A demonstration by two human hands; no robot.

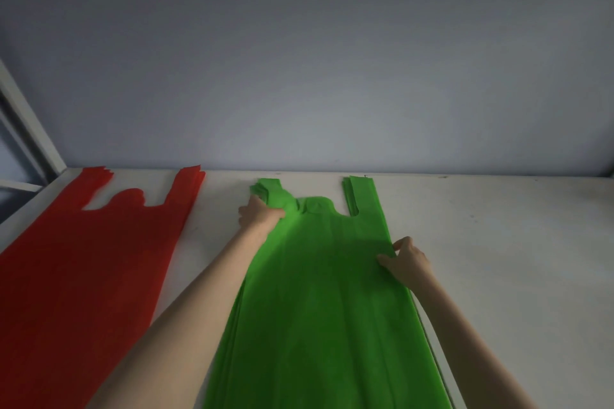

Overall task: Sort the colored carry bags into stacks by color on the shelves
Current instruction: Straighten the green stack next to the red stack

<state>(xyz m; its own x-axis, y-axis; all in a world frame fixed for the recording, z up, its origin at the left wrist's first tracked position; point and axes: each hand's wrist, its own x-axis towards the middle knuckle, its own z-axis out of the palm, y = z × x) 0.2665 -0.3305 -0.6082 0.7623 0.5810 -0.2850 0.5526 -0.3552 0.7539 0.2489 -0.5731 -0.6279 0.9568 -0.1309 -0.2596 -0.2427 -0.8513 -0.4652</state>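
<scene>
A stack of green carry bags (325, 292) lies flat in the middle of the white shelf (498, 242), handles pointing toward the back wall. My left hand (260, 213) grips the top bag's left handle, which is bunched up under the fingers. At the stack's right edge, about a third of the way down, my right hand (407, 259) pinches the fabric. A stack of red carry bags (89, 262) lies flat on the left side of the shelf, apart from the green one.
A plain grey-blue wall (315, 60) closes the back of the shelf. A white frame post (26, 123) rises at the far left corner. Bare shelf surface stretches to the right of the green stack.
</scene>
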